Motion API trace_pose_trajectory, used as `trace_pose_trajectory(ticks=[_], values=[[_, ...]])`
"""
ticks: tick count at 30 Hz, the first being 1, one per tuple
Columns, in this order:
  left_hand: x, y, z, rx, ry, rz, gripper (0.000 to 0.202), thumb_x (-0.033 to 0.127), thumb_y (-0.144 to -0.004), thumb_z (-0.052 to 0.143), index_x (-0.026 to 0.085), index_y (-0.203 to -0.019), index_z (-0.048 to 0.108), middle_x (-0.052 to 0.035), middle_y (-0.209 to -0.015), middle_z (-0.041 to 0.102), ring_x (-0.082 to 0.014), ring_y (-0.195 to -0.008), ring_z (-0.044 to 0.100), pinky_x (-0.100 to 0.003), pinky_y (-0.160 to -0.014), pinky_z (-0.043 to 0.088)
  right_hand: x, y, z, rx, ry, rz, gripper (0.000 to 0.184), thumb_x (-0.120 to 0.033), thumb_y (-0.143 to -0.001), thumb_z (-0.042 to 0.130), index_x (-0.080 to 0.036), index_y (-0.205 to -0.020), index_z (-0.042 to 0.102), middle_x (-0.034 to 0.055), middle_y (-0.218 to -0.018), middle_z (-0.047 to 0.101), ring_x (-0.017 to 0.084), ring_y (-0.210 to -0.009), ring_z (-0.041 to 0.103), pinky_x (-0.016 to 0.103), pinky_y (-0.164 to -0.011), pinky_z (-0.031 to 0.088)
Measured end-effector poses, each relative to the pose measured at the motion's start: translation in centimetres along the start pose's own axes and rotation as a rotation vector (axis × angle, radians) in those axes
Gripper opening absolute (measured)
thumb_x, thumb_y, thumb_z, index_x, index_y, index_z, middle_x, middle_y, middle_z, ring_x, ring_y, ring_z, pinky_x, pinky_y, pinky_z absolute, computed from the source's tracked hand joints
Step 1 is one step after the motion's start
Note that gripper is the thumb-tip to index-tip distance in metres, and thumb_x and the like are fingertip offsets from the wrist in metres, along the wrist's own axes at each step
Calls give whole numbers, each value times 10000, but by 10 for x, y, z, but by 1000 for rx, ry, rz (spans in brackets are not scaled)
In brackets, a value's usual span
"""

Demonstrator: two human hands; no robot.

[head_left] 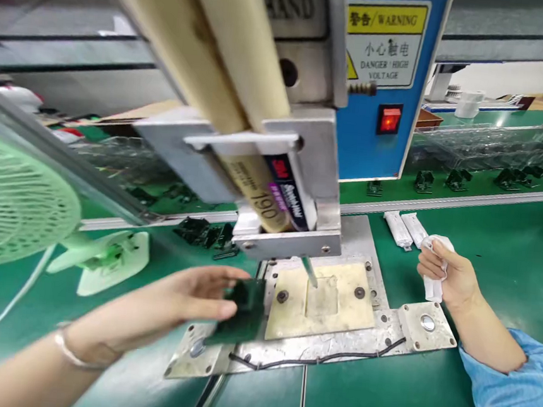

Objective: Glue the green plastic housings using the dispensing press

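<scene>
My left hand (182, 300) grips a small dark green plastic part (242, 312) and holds it just left of the cream fixture pad (285, 315) on the metal base plate (383, 337); the part is blurred. A glue cartridge (272, 194) is clamped in the machine above, and its thin nozzle (310, 272) points down over the recess in the pad. My right hand (450, 276) rests on the green mat to the right, fingers closed around a crumpled white cloth (433, 287).
A pale green desk fan (13, 219) stands at the left. The blue machine housing (382, 80) carries a high-voltage warning label and a red switch. Several dark parts (454, 179) and clear trays (485, 149) line the back. Two white tubes (405, 228) lie near the plate.
</scene>
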State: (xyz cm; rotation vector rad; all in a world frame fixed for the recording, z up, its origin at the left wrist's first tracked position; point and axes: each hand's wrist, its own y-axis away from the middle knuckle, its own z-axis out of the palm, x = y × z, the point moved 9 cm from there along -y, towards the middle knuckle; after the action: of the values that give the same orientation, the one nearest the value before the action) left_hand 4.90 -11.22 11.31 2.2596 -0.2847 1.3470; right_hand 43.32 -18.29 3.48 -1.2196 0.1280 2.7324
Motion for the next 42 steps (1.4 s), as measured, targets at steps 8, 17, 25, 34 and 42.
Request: trace_pose_trajectory(ticks=[8, 17, 25, 34, 42], values=[[-15, -7, 109, -342, 407, -213, 532, 276, -529, 948, 148, -976, 689, -49, -904, 708, -189, -870, 664, -310, -849, 528, -8, 6, -1, 26, 55, -68, 381, -274, -745, 792, -209, -630, 435, -96, -594, 166, 74, -477, 14, 164, -352, 226], [-9, -23, 122, -394, 511, -221, 445, 222, -524, 960, 129, -867, 692, -43, -839, 708, -157, -785, 663, -300, -799, 532, -10, 7, -2, 32, 72, -82, 372, -285, -771, 771, -208, -620, 439, -91, -585, 193, 70, -469, 32, 180, -361, 220], [-3, -37, 107, -327, 415, -41, 585, 306, -609, 916, 166, -1066, 578, -22, -893, 648, -167, -858, 635, -336, -869, 502, -9, 10, 2, 29, 143, -79, 351, -320, -769, 791, -212, -633, 486, -90, -571, 184, 70, -456, 63, 190, -348, 218], [9, -27, 102, -143, -243, 317, 555, 464, -764, 745, 202, -1197, 516, -72, -1000, 568, -279, -978, 570, -486, -903, 501, -20, 74, -32, 285, 491, -83, 349, -426, -725, 834, -202, -614, 592, -53, -488, 332, 74, -417, 259, 211, -364, 271], [-32, 3, 9, 160, -336, 82, 810, 664, -799, 617, 283, -1478, 391, -113, -1536, 362, -432, -1391, 331, -545, -1107, 366, -9, 127, -85, 668, 985, 64, 591, -590, -517, 871, -166, -918, 776, 109, -984, 756, 339, -924, 697, 312, -705, 588]])
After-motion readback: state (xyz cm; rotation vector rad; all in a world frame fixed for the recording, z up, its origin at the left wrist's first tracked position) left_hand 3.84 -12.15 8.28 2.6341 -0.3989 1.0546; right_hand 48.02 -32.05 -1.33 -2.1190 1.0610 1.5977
